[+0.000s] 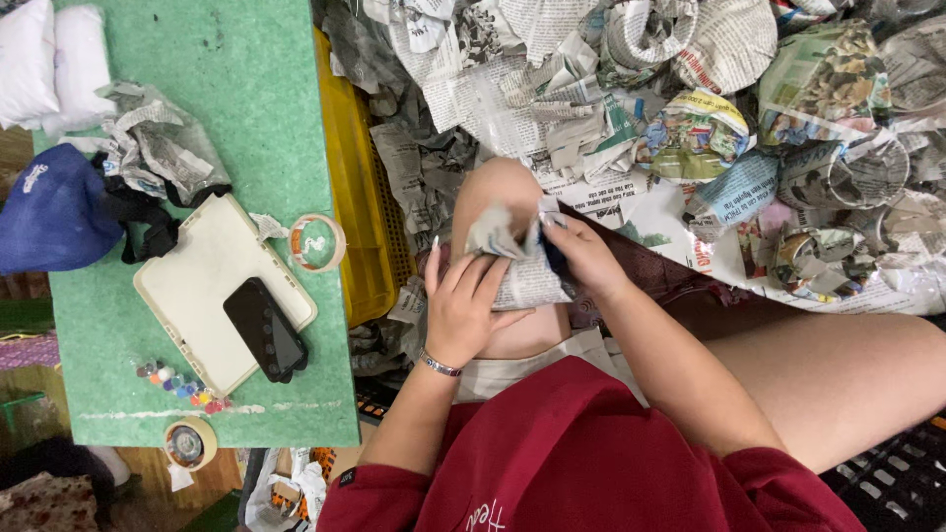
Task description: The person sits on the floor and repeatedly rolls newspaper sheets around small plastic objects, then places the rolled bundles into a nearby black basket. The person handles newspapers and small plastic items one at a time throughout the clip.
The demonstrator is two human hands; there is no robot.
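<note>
A dark object at frame centre is almost wholly covered by the newspaper sheet and the right hand, so its kind cannot be told. The white cushions at upper left and the blue cap are cut by the frame's edges. The small coloured pots on the bench are too small to tell.
</note>
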